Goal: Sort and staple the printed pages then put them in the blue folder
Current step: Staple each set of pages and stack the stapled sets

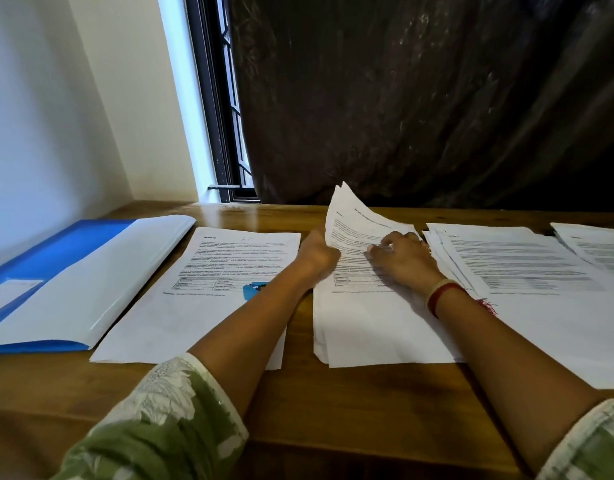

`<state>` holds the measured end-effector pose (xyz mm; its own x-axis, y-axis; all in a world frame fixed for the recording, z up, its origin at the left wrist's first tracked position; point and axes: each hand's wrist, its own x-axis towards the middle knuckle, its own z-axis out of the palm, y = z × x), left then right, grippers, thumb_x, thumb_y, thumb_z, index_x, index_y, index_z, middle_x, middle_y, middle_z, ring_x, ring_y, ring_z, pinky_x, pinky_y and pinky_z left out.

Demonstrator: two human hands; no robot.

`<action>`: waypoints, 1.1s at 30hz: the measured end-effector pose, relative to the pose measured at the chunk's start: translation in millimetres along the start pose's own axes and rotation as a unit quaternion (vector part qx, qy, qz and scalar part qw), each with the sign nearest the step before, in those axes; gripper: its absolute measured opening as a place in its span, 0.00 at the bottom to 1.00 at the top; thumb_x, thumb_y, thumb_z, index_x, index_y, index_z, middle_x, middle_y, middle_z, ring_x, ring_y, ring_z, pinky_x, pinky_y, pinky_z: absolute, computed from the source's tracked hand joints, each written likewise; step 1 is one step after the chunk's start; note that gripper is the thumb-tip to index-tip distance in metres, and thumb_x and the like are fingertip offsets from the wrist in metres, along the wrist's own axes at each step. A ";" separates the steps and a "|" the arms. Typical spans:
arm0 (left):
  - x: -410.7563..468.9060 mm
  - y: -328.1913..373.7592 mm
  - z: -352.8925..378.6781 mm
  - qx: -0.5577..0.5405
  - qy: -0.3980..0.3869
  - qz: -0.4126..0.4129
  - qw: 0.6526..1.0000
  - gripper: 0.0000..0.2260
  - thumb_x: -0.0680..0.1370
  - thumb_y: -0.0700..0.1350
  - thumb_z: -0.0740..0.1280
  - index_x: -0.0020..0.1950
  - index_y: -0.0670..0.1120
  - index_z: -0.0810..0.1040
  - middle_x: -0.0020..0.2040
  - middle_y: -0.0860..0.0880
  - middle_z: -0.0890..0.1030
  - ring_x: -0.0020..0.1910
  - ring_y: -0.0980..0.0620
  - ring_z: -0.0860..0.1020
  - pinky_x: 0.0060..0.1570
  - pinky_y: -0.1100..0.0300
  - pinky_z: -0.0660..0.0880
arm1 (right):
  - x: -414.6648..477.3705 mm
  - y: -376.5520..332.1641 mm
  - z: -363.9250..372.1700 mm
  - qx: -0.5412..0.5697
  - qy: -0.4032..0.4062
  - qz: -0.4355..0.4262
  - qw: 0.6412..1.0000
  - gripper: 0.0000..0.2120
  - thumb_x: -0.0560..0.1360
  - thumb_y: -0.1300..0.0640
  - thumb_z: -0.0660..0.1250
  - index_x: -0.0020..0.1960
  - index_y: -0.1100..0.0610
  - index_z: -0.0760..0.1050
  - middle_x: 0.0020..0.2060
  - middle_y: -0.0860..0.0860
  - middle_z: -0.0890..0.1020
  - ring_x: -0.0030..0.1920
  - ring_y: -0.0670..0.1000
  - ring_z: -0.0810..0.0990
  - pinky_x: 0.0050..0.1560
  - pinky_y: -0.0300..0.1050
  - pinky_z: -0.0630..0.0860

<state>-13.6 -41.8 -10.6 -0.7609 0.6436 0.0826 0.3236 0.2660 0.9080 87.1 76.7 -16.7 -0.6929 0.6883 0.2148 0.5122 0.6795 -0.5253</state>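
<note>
Head camera: at the near edge of the wooden worktop (333,410) two bare forearms come in out of green floral sleeves (160,427). Further in, about the middle of the worktop, lies a middle stack (367,334) of printed pages, its sheets slightly fanned. Over it the left hand (316,252) grips the left edge of the top sheets, fingers curled round them, and these lifted sheets (354,216) curl up off the stack toward the far edge. The right hand (402,258), with a red band (444,294) on its wrist, has its bent fingers down on the same sheets (whether they pinch a sheet or only press on it I cannot tell). Just left of the middle stack lies a left stack (208,317), print side up. On it sits a small blue item (251,289), mostly hidden behind the left forearm. At the left edge the blue folder (38,258) lies open, a glossy white layer (108,271) covering its right half. Toward the right edge lie a right stack (523,271) and, partly cut off, a far-right stack (596,247). Beyond the far edge hang a dark curtain (437,98) and a window frame (222,98).
</note>
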 end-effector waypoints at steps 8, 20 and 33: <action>13.0 -18.4 -36.0 0.043 -0.010 0.031 0.999 0.21 0.80 0.40 0.65 0.72 0.47 0.66 0.69 0.47 0.73 0.66 0.45 0.73 0.55 0.55 0.73 | -0.9 13.8 2.2 0.023 0.012 0.018 0.999 0.23 0.75 0.40 0.61 0.63 0.54 0.72 0.63 0.55 0.71 0.61 0.56 0.72 0.57 0.50 0.72; 15.7 -23.8 -53.8 -0.130 -0.062 -0.005 0.989 0.18 0.79 0.38 0.66 0.67 0.52 0.73 0.61 0.51 0.81 0.56 0.49 0.81 0.53 0.47 0.80 | 18.0 27.8 -3.2 0.505 0.031 0.080 0.859 0.33 0.68 0.53 0.76 0.67 0.55 0.64 0.57 0.52 0.80 0.54 0.54 0.82 0.53 0.53 0.79; 11.4 -3.9 -43.9 -0.105 -0.047 -0.139 0.984 0.15 0.80 0.40 0.64 0.66 0.47 0.73 0.61 0.48 0.79 0.45 0.48 0.79 0.38 0.56 0.76 | 19.6 34.6 -19.4 0.487 -0.053 0.053 0.870 0.16 0.77 0.69 0.63 0.64 0.61 0.71 0.58 0.57 0.80 0.51 0.55 0.82 0.47 0.47 0.78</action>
<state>-48.2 -67.0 4.8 -0.7454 0.6327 -0.2100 -0.0204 0.2932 0.9558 101.1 118.6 -14.7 -0.7375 0.6716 0.0715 -0.0605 0.0398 -0.9974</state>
